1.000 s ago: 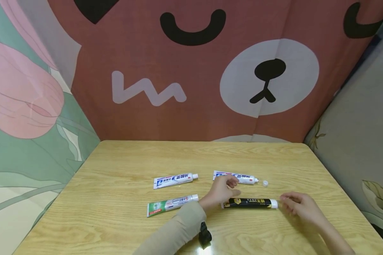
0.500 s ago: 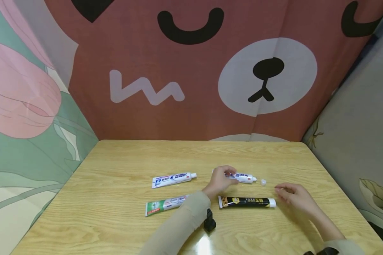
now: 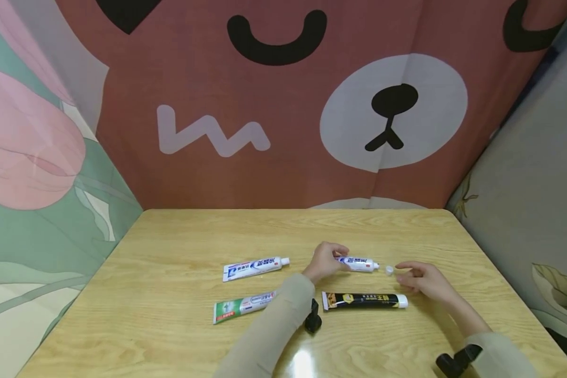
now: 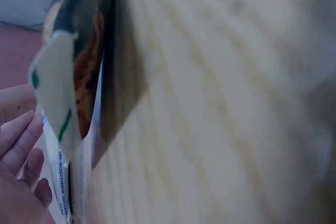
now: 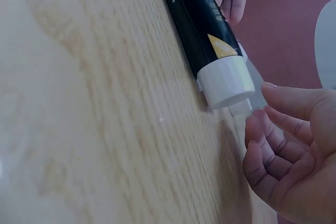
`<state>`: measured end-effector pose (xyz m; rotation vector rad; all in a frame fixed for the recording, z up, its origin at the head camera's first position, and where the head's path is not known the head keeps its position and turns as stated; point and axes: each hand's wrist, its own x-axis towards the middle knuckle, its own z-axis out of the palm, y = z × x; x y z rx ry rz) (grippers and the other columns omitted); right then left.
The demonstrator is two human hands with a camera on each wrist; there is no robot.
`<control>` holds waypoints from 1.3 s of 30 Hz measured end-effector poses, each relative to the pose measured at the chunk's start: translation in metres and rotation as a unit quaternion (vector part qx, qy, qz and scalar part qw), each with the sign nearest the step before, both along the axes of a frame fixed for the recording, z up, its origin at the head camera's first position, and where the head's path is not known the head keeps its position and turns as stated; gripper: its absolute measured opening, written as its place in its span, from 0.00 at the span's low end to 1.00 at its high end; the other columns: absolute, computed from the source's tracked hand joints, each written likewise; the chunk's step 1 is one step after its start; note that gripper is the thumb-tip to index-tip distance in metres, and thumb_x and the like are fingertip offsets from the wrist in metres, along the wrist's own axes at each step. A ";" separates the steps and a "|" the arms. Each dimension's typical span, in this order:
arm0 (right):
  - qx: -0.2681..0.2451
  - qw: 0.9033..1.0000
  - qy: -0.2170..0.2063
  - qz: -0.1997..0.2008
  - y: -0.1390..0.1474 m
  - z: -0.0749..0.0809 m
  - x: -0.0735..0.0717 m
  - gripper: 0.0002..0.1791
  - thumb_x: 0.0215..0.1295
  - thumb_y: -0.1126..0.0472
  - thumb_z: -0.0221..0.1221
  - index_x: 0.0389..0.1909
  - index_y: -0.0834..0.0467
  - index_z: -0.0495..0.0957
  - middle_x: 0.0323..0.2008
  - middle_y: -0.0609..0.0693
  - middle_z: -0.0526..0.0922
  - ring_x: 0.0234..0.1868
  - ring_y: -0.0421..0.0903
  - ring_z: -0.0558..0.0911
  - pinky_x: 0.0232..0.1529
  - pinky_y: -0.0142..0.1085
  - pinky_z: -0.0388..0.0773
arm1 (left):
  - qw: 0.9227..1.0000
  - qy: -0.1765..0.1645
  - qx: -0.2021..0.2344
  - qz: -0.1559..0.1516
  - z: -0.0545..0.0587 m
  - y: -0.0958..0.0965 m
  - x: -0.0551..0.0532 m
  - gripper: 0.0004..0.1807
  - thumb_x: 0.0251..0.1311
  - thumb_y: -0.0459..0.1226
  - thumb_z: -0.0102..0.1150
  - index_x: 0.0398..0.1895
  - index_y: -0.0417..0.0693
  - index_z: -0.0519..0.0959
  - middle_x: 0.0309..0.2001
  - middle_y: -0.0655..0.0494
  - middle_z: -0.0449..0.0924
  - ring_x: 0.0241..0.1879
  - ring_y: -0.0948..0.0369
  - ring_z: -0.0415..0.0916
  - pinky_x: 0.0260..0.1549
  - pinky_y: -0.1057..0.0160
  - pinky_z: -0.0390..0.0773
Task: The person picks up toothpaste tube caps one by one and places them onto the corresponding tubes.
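My left hand (image 3: 326, 261) holds the back part of a blue-and-white toothpaste tube (image 3: 356, 263), fingers on its far side and thumb on the near side. The tube lies at the back right with its nozzle bare. Just right of that nozzle sits a small white cap (image 3: 389, 270) on the table. Beside the cap is my right hand (image 3: 422, 281), its fingers loosely bent and holding nothing. A black toothpaste tube (image 3: 365, 301) with a white cap lies nearer the front; in the right wrist view, my right hand (image 5: 294, 145) appears just past its capped end.
A second blue-and-white toothpaste tube (image 3: 255, 269), capped, lies at the back left of the wooden table (image 3: 170, 236). In front of it is a green-and-white toothpaste tube (image 3: 241, 306), its cap end hidden by my left sleeve (image 3: 276, 325). A bear-print cloth (image 3: 208, 184) hangs behind the table.
My left hand has moved back from above the black tube onto the blue-and-white tube and grips it. My right hand has moved back and left, from the black tube's cap to beside the loose cap.
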<state>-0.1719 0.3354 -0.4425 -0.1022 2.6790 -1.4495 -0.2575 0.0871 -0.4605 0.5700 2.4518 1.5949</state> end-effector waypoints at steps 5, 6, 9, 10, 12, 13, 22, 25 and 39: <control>-0.009 1.000 -0.018 0.007 -0.002 -0.003 -0.009 0.28 0.58 0.61 0.61 0.55 0.72 0.66 0.26 0.54 0.78 0.22 0.43 0.74 0.23 0.35 0.72 | 1.000 -0.007 -0.003 0.004 -0.001 0.000 -0.003 0.22 0.34 0.28 0.73 0.40 0.41 0.82 0.34 0.61 0.80 0.33 0.66 0.71 0.35 0.69 0.72; -0.012 1.000 -0.021 0.007 -0.003 -0.003 -0.010 0.28 0.58 0.61 0.61 0.55 0.72 0.66 0.25 0.54 0.77 0.21 0.43 0.73 0.22 0.35 0.71 | 1.000 -0.005 -0.005 0.006 -0.001 0.000 -0.004 0.22 0.34 0.28 0.73 0.40 0.41 0.82 0.34 0.61 0.80 0.33 0.66 0.71 0.35 0.69 0.71; -0.014 1.000 -0.025 0.008 -0.004 -0.004 -0.014 0.29 0.57 0.60 0.61 0.55 0.73 0.66 0.23 0.53 0.76 0.20 0.42 0.71 0.21 0.34 0.70 | 1.000 0.002 -0.018 0.014 0.000 -0.001 -0.005 0.21 0.34 0.28 0.73 0.38 0.41 0.82 0.34 0.59 0.80 0.33 0.66 0.71 0.36 0.69 0.70; -0.014 0.999 -0.027 0.008 -0.005 -0.004 -0.015 0.29 0.57 0.60 0.61 0.55 0.73 0.66 0.22 0.52 0.75 0.19 0.42 0.70 0.20 0.34 0.69 | 1.000 0.003 -0.023 0.017 0.000 -0.002 -0.005 0.20 0.34 0.28 0.73 0.37 0.41 0.83 0.34 0.59 0.80 0.33 0.66 0.71 0.36 0.69 0.70; -0.015 0.999 -0.031 0.008 -0.006 -0.004 -0.017 0.29 0.56 0.59 0.62 0.54 0.73 0.67 0.20 0.51 0.73 0.19 0.41 0.69 0.20 0.34 0.69 | 0.999 0.007 -0.031 0.020 0.001 -0.002 -0.005 0.20 0.33 0.28 0.74 0.36 0.41 0.83 0.34 0.58 0.81 0.33 0.66 0.72 0.36 0.70 0.70; -0.014 0.999 -0.033 0.007 -0.006 -0.004 -0.018 0.29 0.56 0.59 0.62 0.54 0.72 0.67 0.19 0.50 0.72 0.18 0.41 0.68 0.19 0.34 0.68 | 0.999 0.010 -0.037 0.020 0.001 -0.002 -0.006 0.19 0.33 0.28 0.74 0.36 0.41 0.83 0.34 0.58 0.81 0.33 0.66 0.72 0.36 0.70 0.70; -0.010 0.999 -0.034 -0.003 -0.010 -0.006 -0.021 0.24 0.55 0.61 0.62 0.50 0.72 0.71 0.15 0.47 0.66 0.15 0.40 0.64 0.15 0.32 0.64 | 0.990 0.052 -0.129 0.019 -0.003 0.000 -0.007 0.22 0.30 0.37 0.77 0.37 0.50 0.84 0.34 0.65 0.79 0.38 0.67 0.67 0.46 0.65 0.62; -0.003 1.000 -0.030 -0.005 -0.012 -0.005 -0.021 0.22 0.55 0.61 0.62 0.48 0.71 0.73 0.15 0.47 0.66 0.14 0.39 0.64 0.14 0.32 0.63 | 0.987 0.060 -0.146 0.018 -0.004 0.001 -0.007 0.22 0.30 0.38 0.77 0.37 0.51 0.84 0.34 0.66 0.78 0.38 0.67 0.65 0.44 0.65 0.60; -0.007 1.000 -0.024 -0.015 -0.010 -0.007 -0.021 0.21 0.56 0.60 0.62 0.45 0.71 0.74 0.22 0.50 0.75 0.17 0.41 0.68 0.18 0.34 0.68 | 0.980 0.096 -0.172 0.000 -0.002 0.001 -0.007 0.17 0.33 0.40 0.76 0.32 0.50 0.83 0.26 0.69 0.76 0.32 0.67 0.62 0.37 0.67 0.58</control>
